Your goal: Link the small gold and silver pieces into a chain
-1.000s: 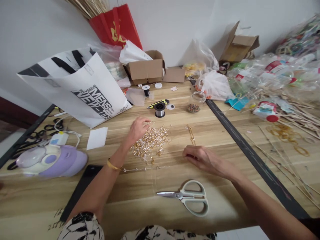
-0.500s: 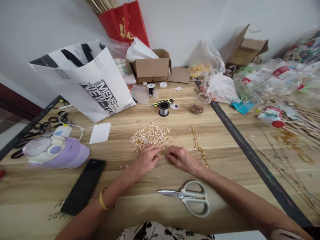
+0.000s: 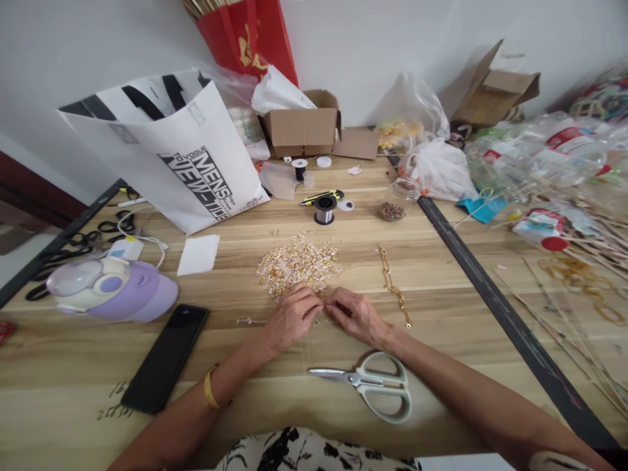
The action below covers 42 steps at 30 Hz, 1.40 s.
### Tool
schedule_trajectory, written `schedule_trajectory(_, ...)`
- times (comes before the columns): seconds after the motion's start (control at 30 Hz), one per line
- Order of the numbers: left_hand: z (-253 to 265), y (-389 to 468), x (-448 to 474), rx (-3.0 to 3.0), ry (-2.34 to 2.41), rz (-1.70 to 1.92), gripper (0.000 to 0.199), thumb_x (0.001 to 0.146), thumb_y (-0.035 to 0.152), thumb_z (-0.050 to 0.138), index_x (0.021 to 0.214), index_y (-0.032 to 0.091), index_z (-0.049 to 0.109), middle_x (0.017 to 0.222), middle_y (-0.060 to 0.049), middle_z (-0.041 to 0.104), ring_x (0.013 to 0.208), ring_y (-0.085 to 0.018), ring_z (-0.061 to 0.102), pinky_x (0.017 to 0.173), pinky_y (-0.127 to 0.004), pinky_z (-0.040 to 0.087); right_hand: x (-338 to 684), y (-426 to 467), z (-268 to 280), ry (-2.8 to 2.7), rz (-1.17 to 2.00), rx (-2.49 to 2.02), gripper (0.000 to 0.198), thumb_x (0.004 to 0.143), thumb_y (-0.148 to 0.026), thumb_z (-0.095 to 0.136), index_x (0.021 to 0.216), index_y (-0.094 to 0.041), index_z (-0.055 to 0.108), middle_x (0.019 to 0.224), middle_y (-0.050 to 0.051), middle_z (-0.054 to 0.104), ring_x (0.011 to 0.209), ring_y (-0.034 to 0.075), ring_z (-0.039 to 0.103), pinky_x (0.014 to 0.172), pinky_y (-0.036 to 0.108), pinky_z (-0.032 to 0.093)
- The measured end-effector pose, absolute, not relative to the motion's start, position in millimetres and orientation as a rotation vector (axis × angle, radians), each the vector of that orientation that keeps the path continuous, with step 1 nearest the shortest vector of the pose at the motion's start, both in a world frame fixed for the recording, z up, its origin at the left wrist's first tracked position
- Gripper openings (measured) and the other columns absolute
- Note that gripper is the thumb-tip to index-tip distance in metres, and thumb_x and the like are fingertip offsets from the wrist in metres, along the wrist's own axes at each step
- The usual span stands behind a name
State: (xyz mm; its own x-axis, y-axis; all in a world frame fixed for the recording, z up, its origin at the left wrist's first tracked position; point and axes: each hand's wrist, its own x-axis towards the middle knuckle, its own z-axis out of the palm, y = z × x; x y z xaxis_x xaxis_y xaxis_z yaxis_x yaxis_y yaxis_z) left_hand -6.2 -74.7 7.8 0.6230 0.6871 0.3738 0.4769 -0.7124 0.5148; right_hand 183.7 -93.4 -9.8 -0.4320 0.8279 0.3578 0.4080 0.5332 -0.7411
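Just in front of a heap of gold and clear beads [image 3: 297,261], my left hand [image 3: 297,314] and my right hand [image 3: 356,315] meet with their fingertips pinched together. Whatever lies between the fingers is too small to name. A thin clear thread [image 3: 305,353] trails down from beneath my left hand toward the scissors [image 3: 367,383], whose blades point left. Partly under my left hand runs a fine beaded chain [image 3: 251,321] on the wood. A gold chain [image 3: 392,286] lies to the right of my right hand.
Behind the beads stand a spool of silver wire [image 3: 324,209], a yellow-black cutter [image 3: 321,197] and a jar of beads [image 3: 395,204]. At left are a black phone [image 3: 165,358], a purple bottle [image 3: 115,288] and a white bag [image 3: 196,163]. Plastic bottles [image 3: 559,147] crowd the right side.
My two hands have come closer, so their fingertips now touch or nearly touch. The whole view has shifted slightly; the objects on the table stay where they were.
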Motion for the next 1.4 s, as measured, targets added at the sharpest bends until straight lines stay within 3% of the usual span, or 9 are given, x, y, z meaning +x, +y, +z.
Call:
schedule_trajectory(0.23, 2.4, -76.5, -6.6, 2.498, 0.951, 0.88, 0.005, 0.084, 0.016, 0.058, 0.082, 0.014, 0.063, 0.081, -0.005, 0.063, 0.083, -0.019, 0.052, 0.076, -0.032, 0.046, 184.6, -92.4, -14.5, -2.044, 0.713, -0.942, 0.012, 0.09, -0.016, 0.049, 0.093, -0.016, 0.06, 0.08, 0.005, 0.062, 0.071, 0.013, 0.058, 0.065, 0.023, 0.046)
schedule_trajectory(0.9, 1.5, -79.6, -3.8, 2.572, 0.996, 0.797, 0.018, 0.09, 0.023, 0.05, 0.083, 0.014, 0.064, 0.082, -0.007, 0.063, 0.085, -0.019, 0.054, 0.079, -0.035, 0.045, 186.9, -94.7, -18.4, -2.068, 0.711, -1.015, 0.011, 0.091, -0.025, 0.05, 0.09, -0.017, 0.059, 0.079, 0.005, 0.064, 0.068, 0.014, 0.06, 0.063, 0.024, 0.048)
schedule_trajectory(1.2, 0.3, -76.8, -2.2, 2.431, 0.938, 0.908, 0.012, 0.085, 0.018, 0.057, 0.075, 0.015, 0.062, 0.074, -0.005, 0.063, 0.079, -0.018, 0.054, 0.072, -0.031, 0.045, 188.3, -96.7, -23.5, -2.079, 0.71, -1.029, 0.015, 0.091, -0.027, 0.051, 0.103, -0.018, 0.052, 0.074, 0.001, 0.061, 0.062, 0.012, 0.056, 0.059, 0.022, 0.045)
schedule_trajectory(1.4, 1.8, -76.3, -0.4, 2.423, 0.874, 0.924, 0.012, 0.084, 0.012, 0.054, 0.073, 0.015, 0.059, 0.074, -0.005, 0.062, 0.078, -0.018, 0.053, 0.072, -0.03, 0.044, 188.9, -95.3, -21.5, -2.073, 0.716, -0.981, 0.011, 0.091, -0.026, 0.05, 0.098, -0.018, 0.053, 0.076, 0.002, 0.061, 0.063, 0.012, 0.056, 0.059, 0.022, 0.046)
